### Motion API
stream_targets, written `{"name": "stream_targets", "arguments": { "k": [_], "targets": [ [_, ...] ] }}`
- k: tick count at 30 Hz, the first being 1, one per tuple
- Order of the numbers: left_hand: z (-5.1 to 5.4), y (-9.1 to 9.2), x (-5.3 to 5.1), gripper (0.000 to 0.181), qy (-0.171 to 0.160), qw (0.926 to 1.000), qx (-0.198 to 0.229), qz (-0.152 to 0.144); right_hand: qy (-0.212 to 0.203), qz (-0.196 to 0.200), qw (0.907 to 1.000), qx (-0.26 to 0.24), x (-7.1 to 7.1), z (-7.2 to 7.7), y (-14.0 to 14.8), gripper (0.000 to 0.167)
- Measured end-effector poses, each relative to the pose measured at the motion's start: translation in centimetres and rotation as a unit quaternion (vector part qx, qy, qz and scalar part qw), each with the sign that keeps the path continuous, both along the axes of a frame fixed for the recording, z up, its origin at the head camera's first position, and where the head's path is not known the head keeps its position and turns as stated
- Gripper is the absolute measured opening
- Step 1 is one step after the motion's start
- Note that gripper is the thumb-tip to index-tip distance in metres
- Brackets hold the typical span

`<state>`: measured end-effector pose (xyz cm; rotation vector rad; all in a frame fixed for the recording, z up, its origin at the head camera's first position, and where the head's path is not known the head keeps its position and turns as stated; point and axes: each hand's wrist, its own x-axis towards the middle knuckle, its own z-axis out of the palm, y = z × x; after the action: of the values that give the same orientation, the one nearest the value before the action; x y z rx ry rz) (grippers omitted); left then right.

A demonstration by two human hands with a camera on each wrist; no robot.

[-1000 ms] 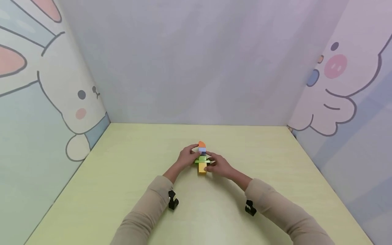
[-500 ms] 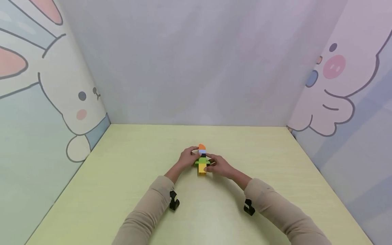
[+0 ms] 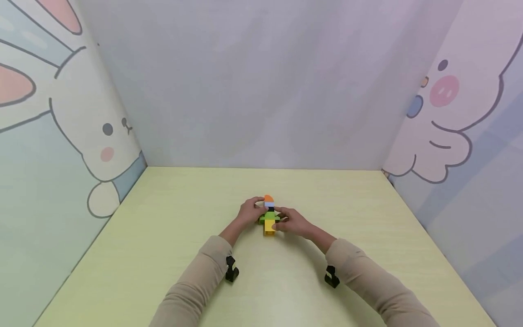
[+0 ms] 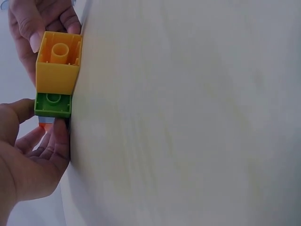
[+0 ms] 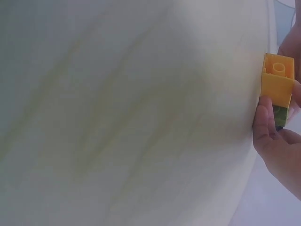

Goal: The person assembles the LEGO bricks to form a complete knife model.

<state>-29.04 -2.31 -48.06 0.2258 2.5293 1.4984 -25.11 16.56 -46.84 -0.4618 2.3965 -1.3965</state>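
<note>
A stack of toy building bricks, joined end to end, lies between both hands in the head view. Its near end is a yellow brick (image 3: 269,225), and its far end a rounded orange brick (image 3: 268,198). Between them come a wider green brick (image 3: 269,216), a black one and a light blue brick (image 3: 269,204). My left hand (image 3: 249,212) grips the left side, thumb at the black brick. My right hand (image 3: 296,222) holds the right side, thumb on the yellow brick. The hollow underside of the yellow brick (image 4: 57,77) shows in the left wrist view.
A pale wooden table (image 3: 184,195) lies under the hands. A grey-white curtain-like wall (image 3: 261,91) stands behind it. Side panels carry a printed rabbit (image 3: 90,118) on the left and a pink-nosed animal (image 3: 457,109) on the right. Black clips (image 3: 231,270) sit at both wrists.
The brick stack has tilted slightly, so more of the yellow brick's hollow end shows and the far part looks shorter. Both hands keep their hold. The head view has shifted a little.
</note>
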Motion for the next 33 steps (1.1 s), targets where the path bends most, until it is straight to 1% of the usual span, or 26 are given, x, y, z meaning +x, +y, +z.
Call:
{"name": "stream_targets", "arguments": {
  "k": [5, 9, 11, 14, 17, 19, 23, 25, 28, 30, 33],
  "targets": [
    [0.0, 0.0, 0.1, 0.043, 0.005, 0.9999, 0.009, 0.005, -0.009, -0.003, 0.9999, 0.004, -0.1, 0.0, 0.0, 0.064],
    [0.1, 0.0, 0.2, 0.043, 0.01, 0.9999, 0.004, 0.002, -0.01, -0.005, 0.9999, 0.007, -0.1, 0.2, 0.0, 0.064],
    [0.3, -0.3, 0.3, 0.043, 0.01, 0.9999, 0.006, -0.001, -0.001, -0.009, 0.9998, 0.015, 0.0, 0.4, 0.1, 0.063],
    [0.9, -1.2, 0.4, 0.044, 0.014, 0.9998, 0.015, -0.005, 0.011, -0.033, 0.9991, 0.022, 0.3, 0.9, 0.4, 0.059],
    [1.5, -2.2, 0.6, 0.045, 0.026, 0.9994, 0.023, -0.008, 0.018, -0.059, 0.9978, 0.023, 0.6, 1.3, 1.1, 0.053],
    [1.8, -2.8, 0.8, 0.046, 0.037, 0.9991, 0.02, -0.01, 0.021, -0.066, 0.9974, 0.02, 0.8, 1.5, 1.6, 0.051],
    [2.2, -3.8, 1.4, 0.046, 0.046, 0.9987, 0.018, -0.012, 0.016, -0.074, 0.9971, 0.006, 1.3, 1.6, 2.7, 0.05],
    [2.2, -4.3, 1.9, 0.045, 0.044, 0.9988, 0.017, -0.011, 0.012, -0.08, 0.9967, -0.003, 1.6, 1.6, 3.1, 0.049],
    [2.4, -4.9, 2.6, 0.043, 0.043, 0.9989, 0.014, -0.009, 0.016, -0.086, 0.9961, -0.008, 2.0, 1.7, 4.0, 0.046],
    [2.6, -5.3, 3.1, 0.041, 0.053, 0.9985, 0.014, -0.008, 0.028, -0.089, 0.9956, -0.007, 2.3, 1.9, 4.6, 0.044],
    [2.9, -6.2, 3.8, 0.038, 0.08, 0.9967, 0.013, -0.007, 0.049, -0.089, 0.9948, -0.012, 2.9, 2.3, 5.6, 0.042]
  ]
}}
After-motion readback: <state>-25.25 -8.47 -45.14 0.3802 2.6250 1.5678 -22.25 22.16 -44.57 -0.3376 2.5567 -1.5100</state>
